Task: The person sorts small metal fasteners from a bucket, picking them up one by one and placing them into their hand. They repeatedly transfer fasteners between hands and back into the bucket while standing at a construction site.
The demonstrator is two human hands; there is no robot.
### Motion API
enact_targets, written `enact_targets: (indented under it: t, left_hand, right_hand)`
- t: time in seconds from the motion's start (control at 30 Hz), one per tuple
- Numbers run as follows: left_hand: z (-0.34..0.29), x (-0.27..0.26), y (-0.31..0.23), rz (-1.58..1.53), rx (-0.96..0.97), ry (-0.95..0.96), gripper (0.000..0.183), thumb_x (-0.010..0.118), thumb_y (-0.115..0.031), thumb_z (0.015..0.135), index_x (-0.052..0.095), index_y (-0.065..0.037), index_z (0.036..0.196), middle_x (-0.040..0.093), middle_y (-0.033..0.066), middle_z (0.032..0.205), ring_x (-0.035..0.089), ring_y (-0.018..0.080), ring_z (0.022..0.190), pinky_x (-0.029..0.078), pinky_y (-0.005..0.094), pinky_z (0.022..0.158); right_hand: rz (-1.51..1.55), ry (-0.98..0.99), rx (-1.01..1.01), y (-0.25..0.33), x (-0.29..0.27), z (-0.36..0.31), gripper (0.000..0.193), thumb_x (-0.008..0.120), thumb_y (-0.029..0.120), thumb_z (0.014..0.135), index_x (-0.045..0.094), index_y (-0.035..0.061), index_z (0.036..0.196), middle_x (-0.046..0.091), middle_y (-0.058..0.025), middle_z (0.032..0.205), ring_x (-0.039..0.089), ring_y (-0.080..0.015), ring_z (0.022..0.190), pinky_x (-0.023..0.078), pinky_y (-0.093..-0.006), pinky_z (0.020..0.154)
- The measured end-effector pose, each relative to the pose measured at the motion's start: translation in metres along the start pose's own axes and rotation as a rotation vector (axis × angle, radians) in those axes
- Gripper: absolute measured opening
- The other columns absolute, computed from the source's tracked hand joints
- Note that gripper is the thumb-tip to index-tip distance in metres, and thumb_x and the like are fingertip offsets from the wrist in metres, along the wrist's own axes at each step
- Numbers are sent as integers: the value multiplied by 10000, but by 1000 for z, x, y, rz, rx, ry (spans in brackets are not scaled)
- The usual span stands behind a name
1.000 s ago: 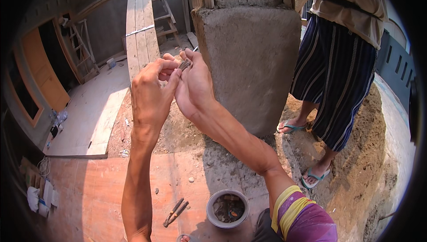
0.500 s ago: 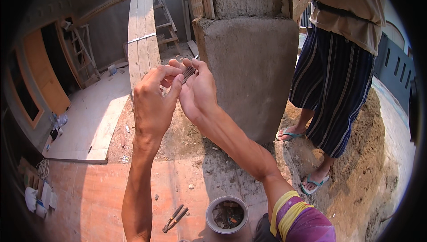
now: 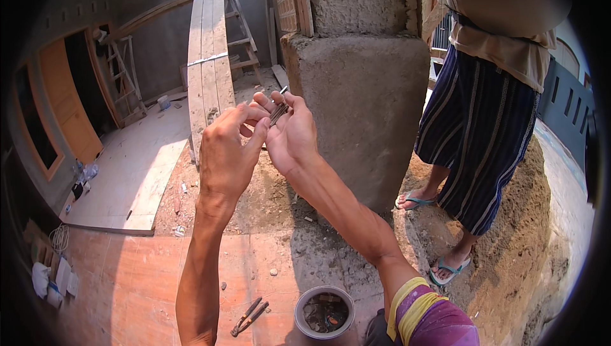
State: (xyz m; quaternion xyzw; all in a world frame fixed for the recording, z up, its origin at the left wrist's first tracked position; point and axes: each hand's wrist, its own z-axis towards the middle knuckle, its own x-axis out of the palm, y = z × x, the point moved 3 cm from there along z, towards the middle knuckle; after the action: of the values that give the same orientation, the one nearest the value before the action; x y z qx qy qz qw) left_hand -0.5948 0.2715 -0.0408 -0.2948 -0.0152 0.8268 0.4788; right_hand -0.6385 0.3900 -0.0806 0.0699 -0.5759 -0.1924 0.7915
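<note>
In front of the plastered pillar, both my hands are raised and close together. Several thin dark nails [image 3: 278, 114] lie as a small bundle across the palm and curled fingers of my right hand [image 3: 293, 130]. A brighter metal end sticks up past its fingertips. From the left side, my left hand [image 3: 226, 149] reaches over with thumb and forefinger at the bundle, pinching at the nails. Its other fingers are bent and partly hidden behind the hands.
Pincers [image 3: 249, 316] lie on the orange floor beside a round bucket [image 3: 298, 317] with dark bits inside. The pillar [image 3: 356, 117] stands ahead, a long plank [image 3: 207, 34] left of it. Another person in striped trousers [image 3: 487, 130] stands at right by a sand heap [image 3: 528, 219].
The view has shifted slightly, so the pillar and plank sit a little lower. My hands remain together at the nails, with the bright metal end showing more above the right fingers.
</note>
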Motion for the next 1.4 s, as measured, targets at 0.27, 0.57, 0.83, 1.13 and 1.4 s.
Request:
enact_targets:
  t: [0.27, 0.57, 0.83, 1.13, 1.4]
  left_hand:
    - [1, -1, 0, -27, -11, 4, 123, 770, -101, 953, 776, -25, 1049, 764, 88, 942, 695, 166, 757, 569, 332, 702]
    - [0, 1, -4, -20, -62, 32, 137, 778, -112, 944, 769, -14, 1039, 773, 116, 945, 711, 200, 759, 579, 357, 724]
    - [0, 3, -2, -29, -63, 37, 134, 759, -147, 988, 797, -51, 1073, 771, 45, 919, 670, 104, 755, 534, 288, 664]
    - [-1, 1, -5, 28, -86, 50, 120, 770, -132, 972, 788, -46, 1055, 778, 76, 934, 703, 150, 770, 577, 319, 692]
    - [1, 5, -4, 54, -54, 75, 138, 765, -170, 996, 799, -53, 1061, 776, 47, 917, 681, 99, 765, 544, 288, 689]
  right_hand:
    - [33, -6, -21, 5, -2, 3, 265, 420, 278, 1116, 473, 50, 1242, 620, -165, 1196, 618, -296, 1102, 544, -488, 1016]
    - [25, -23, -68, 7, -4, 6, 299, 422, 280, 1125, 502, 26, 1262, 644, -166, 1162, 608, -267, 1040, 526, -424, 974]
    - [20, -13, -104, 14, -2, 11, 270, 434, 241, 1105, 546, 26, 1225, 675, -143, 1071, 630, -252, 986, 540, -404, 915]
    - [79, -85, -210, 43, 2, 17, 371, 413, 337, 1113, 532, 26, 1276, 642, -161, 1194, 621, -294, 1094, 495, -460, 1037]
    - [124, -108, -477, 116, -6, 25, 681, 373, 450, 1114, 322, -77, 1543, 449, -248, 1508, 456, -363, 1420, 356, -477, 1233]
